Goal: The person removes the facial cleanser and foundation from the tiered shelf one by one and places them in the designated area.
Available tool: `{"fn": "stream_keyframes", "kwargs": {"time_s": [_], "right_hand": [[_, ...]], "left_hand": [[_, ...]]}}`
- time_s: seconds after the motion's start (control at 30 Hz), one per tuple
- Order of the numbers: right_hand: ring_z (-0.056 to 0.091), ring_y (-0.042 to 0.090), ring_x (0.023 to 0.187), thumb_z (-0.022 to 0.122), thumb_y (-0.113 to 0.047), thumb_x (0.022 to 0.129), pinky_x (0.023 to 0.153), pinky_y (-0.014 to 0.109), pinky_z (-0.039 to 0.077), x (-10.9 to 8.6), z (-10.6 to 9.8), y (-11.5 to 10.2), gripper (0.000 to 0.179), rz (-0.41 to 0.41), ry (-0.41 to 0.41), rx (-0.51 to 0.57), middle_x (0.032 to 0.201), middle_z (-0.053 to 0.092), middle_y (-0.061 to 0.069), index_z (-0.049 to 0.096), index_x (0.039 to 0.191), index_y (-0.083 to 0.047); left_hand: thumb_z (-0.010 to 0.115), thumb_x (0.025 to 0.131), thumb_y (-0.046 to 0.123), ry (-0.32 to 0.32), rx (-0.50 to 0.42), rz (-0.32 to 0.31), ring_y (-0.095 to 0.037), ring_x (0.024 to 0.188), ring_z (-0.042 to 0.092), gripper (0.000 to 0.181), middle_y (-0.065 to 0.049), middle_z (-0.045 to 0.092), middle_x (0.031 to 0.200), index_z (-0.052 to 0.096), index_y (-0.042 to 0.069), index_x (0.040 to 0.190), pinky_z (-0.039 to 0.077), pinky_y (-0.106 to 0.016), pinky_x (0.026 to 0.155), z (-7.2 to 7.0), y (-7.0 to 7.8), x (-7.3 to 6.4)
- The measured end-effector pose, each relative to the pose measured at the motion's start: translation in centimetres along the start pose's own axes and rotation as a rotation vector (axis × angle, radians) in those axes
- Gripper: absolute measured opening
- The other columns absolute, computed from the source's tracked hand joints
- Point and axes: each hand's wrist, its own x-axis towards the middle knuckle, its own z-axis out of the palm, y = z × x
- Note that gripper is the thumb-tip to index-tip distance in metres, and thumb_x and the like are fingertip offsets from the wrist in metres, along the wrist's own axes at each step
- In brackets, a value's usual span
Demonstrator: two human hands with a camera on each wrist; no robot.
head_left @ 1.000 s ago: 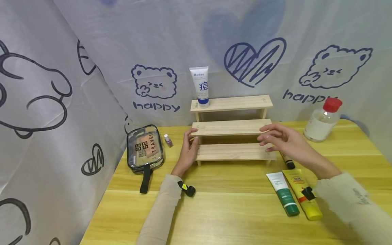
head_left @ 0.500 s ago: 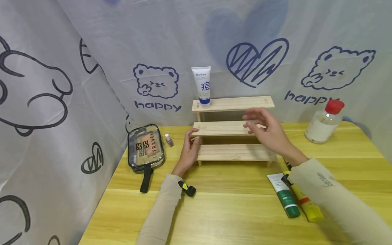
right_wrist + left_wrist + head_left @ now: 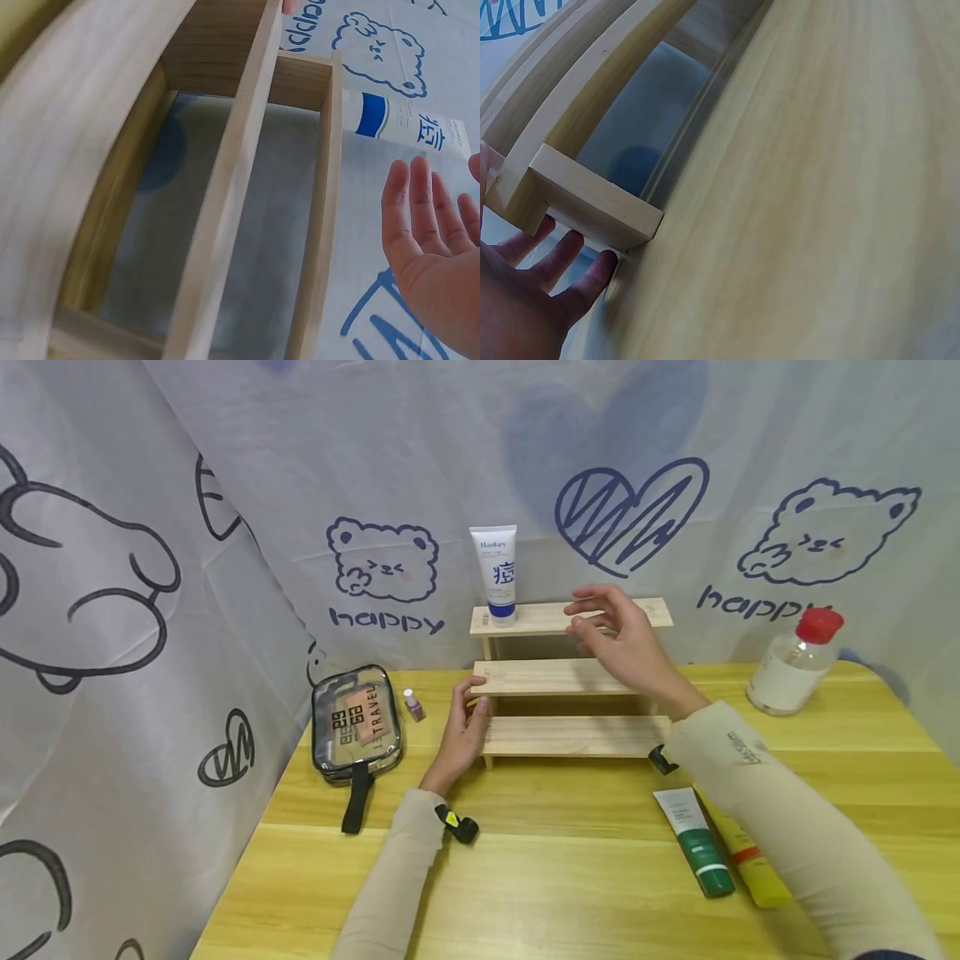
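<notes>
A pale wooden three-tier shelf [image 3: 555,737] stands on the table, seen in all three views. At its left end my left hand [image 3: 462,727] holds the side, one finger at the middle board's end and other fingers against the leg in the left wrist view. A white tube with a blue cap [image 3: 495,572] stands cap-down on the top tier's left end. My right hand [image 3: 621,639] hovers in front of the top tier, to the tube's right, holding nothing. In the right wrist view its fingers [image 3: 424,202] are spread and apart from the tube.
A clear travel pouch [image 3: 356,722] and a small bottle [image 3: 412,704] lie left of the shelf. To the right are a green-and-white tube [image 3: 696,843], a yellow tube [image 3: 750,864] partly under my right sleeve, and a red-capped bottle [image 3: 795,664]. A printed curtain [image 3: 397,443] hangs behind.
My right hand has moved from the middle board's right end leftward and up to the top tier. The left hand stays at the shelf's left end. The white tube still stands on top.
</notes>
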Motion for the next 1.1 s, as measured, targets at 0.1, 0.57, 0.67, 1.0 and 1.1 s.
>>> {"fn": "stream_keyframes", "kwargs": {"time_s": [0.1, 0.57, 0.67, 1.0, 1.1], "right_hand": [[0.071, 0.026, 0.115, 0.062, -0.01, 0.111, 0.084, 0.022, 0.062, 1.0, 0.7, -0.3, 0.043, 0.012, -0.008, -0.015, 0.143, 0.066, 0.025, 0.051, 0.152, -0.004], [0.068, 0.037, 0.126, 0.063, -0.009, 0.109, 0.088, 0.035, 0.062, 5.0, 3.0, -1.0, 0.047, 0.033, 0.001, -0.069, 0.144, 0.067, 0.021, 0.05, 0.153, -0.002], [0.066, 0.038, 0.128, 0.064, -0.006, 0.108, 0.102, 0.043, 0.059, 5.7, 3.5, -0.7, 0.046, 0.014, 0.008, -0.078, 0.143, 0.066, 0.022, 0.052, 0.152, -0.001], [0.065, 0.04, 0.129, 0.064, -0.007, 0.107, 0.114, 0.051, 0.053, 7.4, 4.2, 0.1, 0.046, -0.002, -0.022, -0.095, 0.145, 0.064, 0.022, 0.053, 0.152, -0.003], [0.065, 0.04, 0.13, 0.066, -0.009, 0.107, 0.114, 0.051, 0.053, 7.8, 4.2, 0.1, 0.047, 0.003, -0.029, -0.097, 0.146, 0.064, 0.023, 0.053, 0.151, -0.002]], "left_hand": [[0.042, 0.119, 0.014, -0.007, -0.007, 0.001, -0.051, 0.121, 0.059, 0.037, -0.031, 0.054, 0.129, 0.037, 0.01, 0.156, 0.047, -0.035, 0.099, 0.0, 0.0, 0.0], [0.043, 0.119, 0.015, 0.001, 0.001, 0.0, -0.049, 0.121, 0.06, 0.037, -0.029, 0.054, 0.129, 0.038, 0.011, 0.155, 0.048, -0.033, 0.098, 0.0, 0.0, 0.1], [0.044, 0.119, 0.013, 0.011, -0.011, 0.01, -0.051, 0.119, 0.059, 0.037, -0.031, 0.055, 0.127, 0.039, 0.01, 0.154, 0.048, -0.033, 0.098, 0.0, -0.1, 0.0], [0.045, 0.118, 0.01, 0.029, -0.03, 0.027, -0.055, 0.122, 0.059, 0.037, -0.035, 0.054, 0.131, 0.039, 0.007, 0.154, 0.047, -0.035, 0.1, 0.1, -0.2, -0.2], [0.045, 0.118, 0.014, 0.015, -0.019, 0.021, -0.053, 0.121, 0.061, 0.036, -0.033, 0.055, 0.129, 0.041, 0.009, 0.154, 0.046, -0.035, 0.099, 0.1, 0.0, -0.1]]}}
